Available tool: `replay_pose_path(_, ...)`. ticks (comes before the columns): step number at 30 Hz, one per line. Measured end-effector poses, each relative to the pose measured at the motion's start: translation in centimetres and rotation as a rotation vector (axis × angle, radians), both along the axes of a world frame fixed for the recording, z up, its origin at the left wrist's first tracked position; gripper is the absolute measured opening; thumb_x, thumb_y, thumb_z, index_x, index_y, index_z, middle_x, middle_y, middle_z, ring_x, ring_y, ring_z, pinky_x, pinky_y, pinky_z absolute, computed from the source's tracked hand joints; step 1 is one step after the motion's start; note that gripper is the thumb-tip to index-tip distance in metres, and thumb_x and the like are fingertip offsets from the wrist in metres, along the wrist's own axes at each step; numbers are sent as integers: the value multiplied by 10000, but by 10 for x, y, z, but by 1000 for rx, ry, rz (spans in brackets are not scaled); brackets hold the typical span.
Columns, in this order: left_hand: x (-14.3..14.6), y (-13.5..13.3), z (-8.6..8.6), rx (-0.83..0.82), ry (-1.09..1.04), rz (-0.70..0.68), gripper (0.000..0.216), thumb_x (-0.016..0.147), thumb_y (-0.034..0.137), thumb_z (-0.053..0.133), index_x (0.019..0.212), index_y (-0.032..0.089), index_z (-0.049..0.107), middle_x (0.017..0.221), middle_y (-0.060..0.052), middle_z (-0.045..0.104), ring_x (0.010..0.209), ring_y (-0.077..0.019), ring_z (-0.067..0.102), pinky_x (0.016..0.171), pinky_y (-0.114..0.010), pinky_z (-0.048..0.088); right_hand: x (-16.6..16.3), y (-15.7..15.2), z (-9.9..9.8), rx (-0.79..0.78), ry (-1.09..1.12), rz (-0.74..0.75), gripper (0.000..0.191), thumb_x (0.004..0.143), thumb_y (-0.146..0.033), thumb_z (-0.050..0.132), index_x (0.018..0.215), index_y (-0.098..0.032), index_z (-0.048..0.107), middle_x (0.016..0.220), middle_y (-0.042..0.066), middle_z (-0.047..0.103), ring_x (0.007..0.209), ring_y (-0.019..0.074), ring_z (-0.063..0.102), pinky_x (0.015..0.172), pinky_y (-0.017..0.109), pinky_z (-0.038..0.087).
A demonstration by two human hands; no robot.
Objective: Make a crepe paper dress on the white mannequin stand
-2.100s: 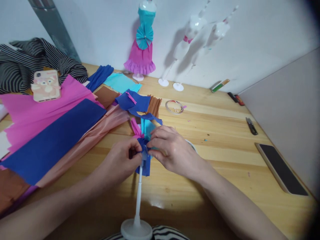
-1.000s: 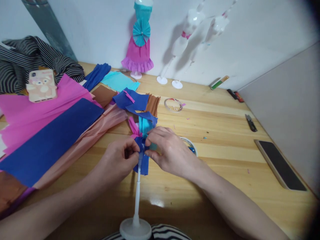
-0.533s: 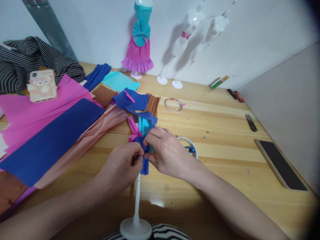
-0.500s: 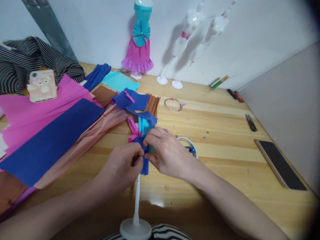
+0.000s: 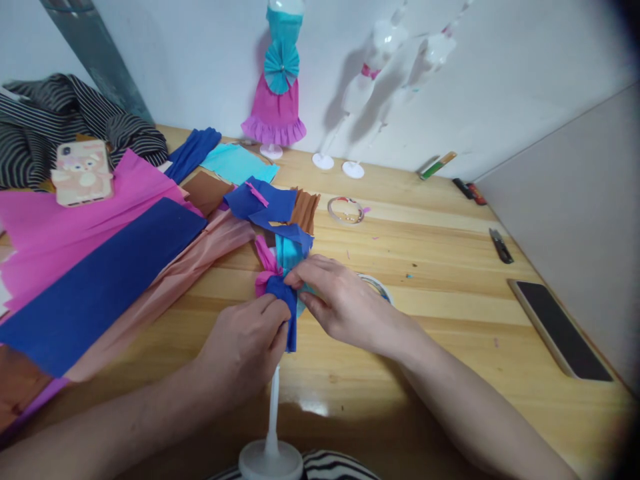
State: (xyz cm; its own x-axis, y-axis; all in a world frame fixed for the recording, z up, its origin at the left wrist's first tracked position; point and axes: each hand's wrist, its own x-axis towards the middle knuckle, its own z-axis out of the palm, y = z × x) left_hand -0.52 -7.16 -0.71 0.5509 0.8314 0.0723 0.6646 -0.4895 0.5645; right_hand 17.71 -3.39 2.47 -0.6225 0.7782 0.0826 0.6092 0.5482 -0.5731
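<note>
The left hand grips the blue paper; the right hand touches its right side, grip unclear. The white stand points lengthwise away from the body.

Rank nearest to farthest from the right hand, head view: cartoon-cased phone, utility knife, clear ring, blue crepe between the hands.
1. Blue crepe, just left of the right hand
2. Clear ring, beyond the hand
3. Utility knife, to the right
4. Cartoon-cased phone, far left
</note>
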Motion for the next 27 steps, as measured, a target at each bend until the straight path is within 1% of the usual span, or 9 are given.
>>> replay_pose_path(2,0,-1,2,8,12,-21,143,838,133,428,746,164,533,693,-8,570,571,-116,492,539,-242,334,0,1,-1,2,2,7,274,771,18,467,951,-142,597,885,88,640,881,214,576,764,334,467)
replay_pose_path(5,-2,1,9,3,-29,-43,159,818,188,492,661,166,506,655,0,546,560,-111,485,526,-240,325,1,2,-3,16,14,30,269,808,-1,456,982,-133,614,902,100,647,900,218,580,779,344,473)
replay_pose_path(9,-7,9,17,36,-189,76,278,838,241,492,577,174,423,578,19,481,537,-99,456,510,-232,324,2,4,-2,32,30,53,297,825,0,446,1021,-119,635,925,116,664,922,224,583,801,358,479)
replay_pose_path(12,-12,17,13,49,-242,153,164,834,162,454,697,159,544,648,3,530,585,-109,511,535,-229,381,2,5,-3,39,33,73,340,803,33,443,1027,-117,650,931,115,676,912,221,583,798,353,481)
replay_pose_path(14,-14,22,5,55,-281,125,195,821,121,447,856,153,636,771,-31,600,671,-127,580,586,-239,444,2,5,-4,46,38,84,349,794,43,443,1022,-114,656,928,111,680,897,218,581,793,350,482)
replay_pose_path(16,-16,23,-4,79,-301,88,255,819,101,449,911,171,675,876,-54,639,773,-148,624,659,-260,491,2,5,-6,51,42,83,345,787,47,449,1008,-116,658,918,106,680,893,215,579,794,347,482)
replay_pose_path(20,-17,24,-15,136,-280,31,292,822,91,461,964,197,693,908,-55,655,811,-156,634,695,-274,515,2,5,-7,43,50,66,323,772,54,467,959,-117,666,887,98,672,902,214,575,794,336,479)
replay_pose_path(23,-16,25,-13,131,-286,34,280,835,101,454,947,188,695,881,-54,646,791,-152,629,684,-270,514,1,5,-6,39,35,60,313,773,50,464,945,-114,667,872,97,660,884,214,569,779,336,478)
replay_pose_path(27,-15,23,-2,111,-267,56,243,833,114,451,910,172,673,849,-49,620,740,-142,609,640,-261,492,0,4,-6,43,4,67,315,782,46,449,938,-120,666,876,100,648,885,213,565,781,339,478)
